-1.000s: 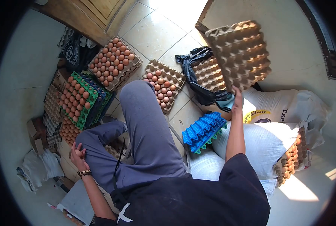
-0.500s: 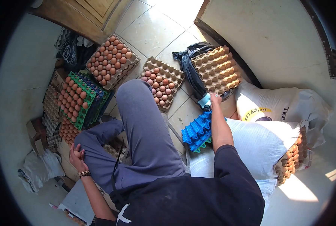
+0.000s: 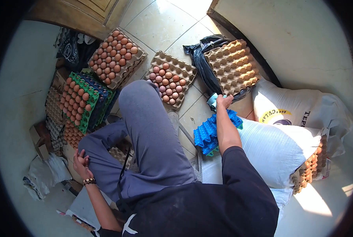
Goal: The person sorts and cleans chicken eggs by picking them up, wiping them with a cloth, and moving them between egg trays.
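Observation:
My right hand (image 3: 224, 101) is closed at the near edge of an empty cardboard egg tray (image 3: 232, 67), gripping a light blue cloth (image 3: 212, 102) that shows at its left side. The tray tops a stack with a black plastic bag (image 3: 202, 59) bunched along its left side. Just below my right forearm, blue plastic egg trays (image 3: 208, 132) lie tilted over a green one. Left of the bag, a cardboard tray (image 3: 156, 59) is partly filled with brown eggs. My left hand (image 3: 81, 164) rests palm up beside my bent knee, open, its fingers loosely spread and holding nothing.
A full stack of egg trays (image 3: 115, 57) stands by the wooden door (image 3: 93, 15). Green trays of eggs (image 3: 77, 100) are piled at the left wall. White sacks (image 3: 279, 152) fill the right side, with more eggs (image 3: 311, 166) behind them.
My right hand and the light blue cloth have shifted slightly left relative to the cardboard tray. The view has moved a little; my left hand stays put.

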{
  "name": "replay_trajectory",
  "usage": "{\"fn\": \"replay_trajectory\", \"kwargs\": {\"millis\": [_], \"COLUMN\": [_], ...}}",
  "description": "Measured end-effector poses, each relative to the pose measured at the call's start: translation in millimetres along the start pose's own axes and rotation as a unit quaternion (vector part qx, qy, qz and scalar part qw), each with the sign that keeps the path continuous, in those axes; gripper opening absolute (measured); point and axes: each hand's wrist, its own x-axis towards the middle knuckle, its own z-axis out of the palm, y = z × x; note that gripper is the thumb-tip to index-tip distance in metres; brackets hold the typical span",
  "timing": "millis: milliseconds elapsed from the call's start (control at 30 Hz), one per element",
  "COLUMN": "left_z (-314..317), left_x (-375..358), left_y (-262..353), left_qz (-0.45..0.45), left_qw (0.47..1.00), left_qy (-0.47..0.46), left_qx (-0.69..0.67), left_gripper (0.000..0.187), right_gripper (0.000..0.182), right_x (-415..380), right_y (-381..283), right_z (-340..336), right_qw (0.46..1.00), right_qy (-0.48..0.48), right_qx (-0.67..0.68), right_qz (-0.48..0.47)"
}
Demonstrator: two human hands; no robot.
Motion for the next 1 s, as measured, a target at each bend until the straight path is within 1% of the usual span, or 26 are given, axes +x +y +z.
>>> {"fn": "replay_trajectory", "kwargs": {"millis": [100,133,233,267,367,400,500,533,633,767,900,1000], "left_z": [6.4,8.2,10.5,11.5,13.4,12.7,12.8,12.6,10.4,12.4,13.2,9.6], "left_x": [-2.1,-1.2,-1.0,-1.2,-0.7,-1.2,-1.9,-1.8,-2.1,-2.6,-2.3,0.2], "left_y": [4.6,5.3,7.4,8.3,8.6,8.9,10.0,10.3,9.2,10.0,12.6,9.2], "left_qz": [-0.005,-0.006,-0.009,-0.01,-0.008,-0.008,-0.016,-0.016,-0.017,-0.013,-0.011,-0.007], "left_qw": [1.0,1.0,1.0,1.0,1.0,1.0,0.999,0.999,0.999,0.999,0.999,1.0], "left_qy": [0.0,0.0,0.004,0.006,0.005,0.004,0.01,0.009,0.01,0.002,-0.006,-0.015], "left_qx": [0.001,0.004,0.012,0.015,0.024,0.029,0.038,0.039,0.041,0.045,0.039,0.024], "left_gripper": [0.043,0.043,0.043,0.043,0.043,0.044,0.044,0.044,0.044,0.044,0.045,0.044], "right_gripper": [0.06,0.052,0.052,0.047,0.037,0.028,0.024,0.025,0.024,0.023,0.026,0.022], "right_x": [47.1,69.6,91.1,74.9,35.2,29.6,35.4,43.6,48.3,51.4,64.2,83.4], "right_y": [38.5,54.6,60.2,39.7,-19.0,-26.9,-30.6,-23.0,-22.7,-15.5,-40.2,-67.2], "right_z": [14.9,25.2,13.0,-8.1,-41.8,-41.0,-24.2,-19.3,-26.3,-48.6,-80.3,-108.5], "right_qw": [0.999,0.999,0.98,0.961,0.941,0.932,0.9,0.89,0.882,0.894,0.875,0.87], "right_qy": [-0.025,-0.049,-0.152,-0.135,-0.138,-0.131,-0.135,-0.139,-0.148,-0.11,-0.129,-0.101], "right_qx": [-0.015,0.017,-0.062,-0.181,-0.276,-0.289,-0.367,-0.377,-0.371,-0.258,-0.267,-0.198], "right_qz": [-0.03,0.003,-0.109,-0.16,-0.139,-0.175,-0.193,-0.215,-0.25,-0.35,-0.383,-0.441]}}
